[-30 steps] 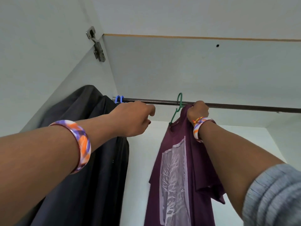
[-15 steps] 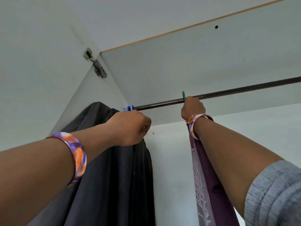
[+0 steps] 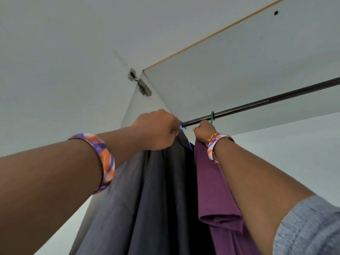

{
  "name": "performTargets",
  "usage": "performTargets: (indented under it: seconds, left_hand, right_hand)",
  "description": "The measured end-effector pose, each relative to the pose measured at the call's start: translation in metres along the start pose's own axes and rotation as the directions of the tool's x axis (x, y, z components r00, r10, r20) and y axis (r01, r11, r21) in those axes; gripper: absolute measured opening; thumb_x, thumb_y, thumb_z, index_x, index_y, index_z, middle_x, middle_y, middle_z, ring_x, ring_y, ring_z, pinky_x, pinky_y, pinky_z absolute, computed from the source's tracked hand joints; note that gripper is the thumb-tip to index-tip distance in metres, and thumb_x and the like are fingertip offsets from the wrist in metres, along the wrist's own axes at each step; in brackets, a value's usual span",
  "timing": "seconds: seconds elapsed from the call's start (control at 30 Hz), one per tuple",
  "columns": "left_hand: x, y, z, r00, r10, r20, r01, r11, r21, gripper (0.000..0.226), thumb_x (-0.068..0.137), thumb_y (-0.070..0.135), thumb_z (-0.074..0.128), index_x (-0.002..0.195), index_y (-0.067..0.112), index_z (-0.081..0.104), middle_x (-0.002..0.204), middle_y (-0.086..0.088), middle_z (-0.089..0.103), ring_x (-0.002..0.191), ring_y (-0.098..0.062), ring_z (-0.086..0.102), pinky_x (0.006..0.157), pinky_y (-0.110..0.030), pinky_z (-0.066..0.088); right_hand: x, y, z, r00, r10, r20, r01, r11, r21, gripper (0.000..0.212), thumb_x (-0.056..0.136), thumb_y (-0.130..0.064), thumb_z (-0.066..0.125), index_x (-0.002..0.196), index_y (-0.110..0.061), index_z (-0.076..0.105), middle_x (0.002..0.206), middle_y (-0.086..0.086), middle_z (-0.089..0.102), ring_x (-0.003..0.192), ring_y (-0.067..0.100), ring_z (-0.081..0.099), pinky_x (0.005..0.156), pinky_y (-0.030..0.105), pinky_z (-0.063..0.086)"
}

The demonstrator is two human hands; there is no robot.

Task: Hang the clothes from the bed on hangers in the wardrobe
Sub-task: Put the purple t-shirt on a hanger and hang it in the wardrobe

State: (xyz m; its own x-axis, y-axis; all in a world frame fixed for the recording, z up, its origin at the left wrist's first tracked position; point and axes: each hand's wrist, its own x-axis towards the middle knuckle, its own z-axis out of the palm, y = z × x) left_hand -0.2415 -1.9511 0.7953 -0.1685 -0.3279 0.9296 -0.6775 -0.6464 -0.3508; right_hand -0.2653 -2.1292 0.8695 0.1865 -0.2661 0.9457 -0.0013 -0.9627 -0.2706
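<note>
A dark rail (image 3: 276,99) runs across the top of the wardrobe. A purple T-shirt (image 3: 215,190) hangs from a green hanger whose hook (image 3: 212,116) sits over the rail. My right hand (image 3: 204,131) grips the hanger's neck just below the rail, at the shirt's collar. Close to its left hang dark grey clothes (image 3: 147,199) on a blue hanger (image 3: 182,125). My left hand (image 3: 156,130) is curled at the top of these dark clothes, beside the blue hook. What its fingers hold is hidden behind the hand.
The white wardrobe top panel (image 3: 239,57) lies just above the rail. A metal hinge (image 3: 140,83) sits at the upper left corner, where the open door (image 3: 55,80) meets the side wall. The rail to the right of the green hook is bare.
My right hand has slid the green hanger with the purple shirt left along the rail, up against the dark clothes. My left hand has stayed by the blue hook.
</note>
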Motion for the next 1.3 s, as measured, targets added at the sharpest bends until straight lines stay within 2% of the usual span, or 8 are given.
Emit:
performTargets:
  seconds: [0.13, 0.3, 0.53, 0.7, 0.83, 0.93, 1.13, 1.3]
  left_hand:
    - [-0.017, -0.007, -0.003, 0.999, -0.019, 0.042, 0.018, 1.000, 0.022, 0.019, 0.085, 0.016, 0.045, 0.086, 0.029, 0.059, 0.100, 0.001, 0.061, 0.094, -0.025, 0.056, 0.068, -0.029, 0.039]
    - [-0.037, -0.016, -0.008, 0.992, -0.054, 0.113, 0.047, 0.997, 0.060, 0.024, 0.083, 0.013, 0.045, 0.092, 0.023, 0.064, 0.098, 0.003, 0.062, 0.090, -0.022, 0.057, 0.068, -0.032, 0.046]
    - [-0.042, -0.017, -0.024, 0.966, -0.131, 0.223, 0.130, 0.991, 0.019, 0.024, 0.081, 0.009, 0.047, 0.089, 0.019, 0.067, 0.090, 0.003, 0.065, 0.087, -0.020, 0.060, 0.076, -0.038, 0.053]
    - [-0.035, -0.010, -0.014, 0.949, -0.148, 0.278, 0.152, 0.988, 0.007, 0.021, 0.081, 0.014, 0.050, 0.085, 0.026, 0.066, 0.091, 0.010, 0.065, 0.089, -0.017, 0.061, 0.082, -0.037, 0.053]
    - [-0.038, -0.012, -0.022, 0.961, -0.243, 0.133, 0.266, 0.943, -0.199, 0.014, 0.084, 0.014, 0.057, 0.080, 0.024, 0.066, 0.077, 0.008, 0.063, 0.079, -0.012, 0.059, 0.071, -0.019, 0.046]
    - [-0.069, -0.012, -0.033, 0.936, -0.350, 0.037, 0.345, 0.893, -0.289, 0.018, 0.086, 0.013, 0.057, 0.075, 0.025, 0.064, 0.072, 0.014, 0.062, 0.070, -0.003, 0.056, 0.059, -0.009, 0.036]
    - [-0.176, -0.004, -0.058, 0.841, -0.511, 0.177, 0.540, 0.811, -0.224, 0.017, 0.087, 0.012, 0.057, 0.076, 0.021, 0.066, 0.064, 0.008, 0.067, 0.062, -0.015, 0.063, 0.057, -0.026, 0.048]
    - [-0.270, -0.012, -0.102, 0.659, -0.650, 0.379, 0.685, 0.726, 0.053, 0.017, 0.089, 0.016, 0.057, 0.075, 0.021, 0.066, 0.061, 0.008, 0.067, 0.053, -0.003, 0.058, 0.055, -0.024, 0.048]
  right_hand:
    - [-0.005, 0.002, 0.015, 1.000, -0.002, -0.029, 0.002, 1.000, -0.010, 0.010, 0.093, -0.004, 0.044, 0.086, 0.000, 0.050, 0.127, 0.029, 0.050, 0.118, 0.040, 0.048, 0.091, 0.034, 0.040]
    - [-0.004, 0.000, 0.024, 0.999, -0.037, -0.015, 0.036, 0.998, -0.053, 0.031, 0.096, -0.005, 0.040, 0.121, 0.012, 0.048, 0.127, 0.030, 0.050, 0.118, 0.041, 0.047, 0.092, 0.036, 0.039]
    - [-0.013, 0.003, 0.043, 0.997, -0.074, -0.019, 0.075, 0.997, 0.018, 0.021, 0.097, -0.008, 0.038, 0.082, 0.001, 0.050, 0.121, 0.030, 0.052, 0.114, 0.040, 0.049, 0.087, 0.035, 0.037]
    - [-0.048, -0.013, 0.045, 0.987, -0.125, -0.101, 0.120, 0.991, -0.055, 0.032, 0.093, -0.011, 0.039, 0.121, -0.009, 0.055, 0.124, 0.017, 0.054, 0.114, 0.035, 0.053, 0.089, 0.037, 0.043]
    - [-0.106, -0.029, 0.029, 0.870, -0.419, -0.261, 0.417, 0.906, -0.068, 0.032, 0.092, -0.013, 0.039, 0.114, -0.014, 0.062, 0.115, 0.007, 0.062, 0.107, 0.030, 0.056, 0.084, 0.039, 0.043]
    - [-0.158, -0.033, 0.023, 0.816, -0.478, -0.326, 0.547, 0.821, 0.163, 0.033, 0.091, -0.018, 0.038, 0.108, -0.017, 0.067, 0.097, 0.003, 0.069, 0.087, 0.023, 0.061, 0.071, 0.033, 0.047]
    - [-0.244, -0.056, 0.054, 0.957, -0.276, -0.094, 0.264, 0.686, 0.678, 0.029, 0.089, -0.018, 0.041, 0.099, -0.020, 0.069, 0.083, 0.000, 0.070, 0.072, 0.023, 0.061, 0.067, 0.038, 0.052]
    - [-0.341, -0.099, 0.089, 0.902, -0.351, 0.251, -0.022, 0.544, 0.839, 0.026, 0.091, -0.013, 0.044, 0.093, -0.019, 0.070, 0.072, -0.001, 0.069, 0.067, 0.018, 0.065, 0.070, 0.043, 0.056]
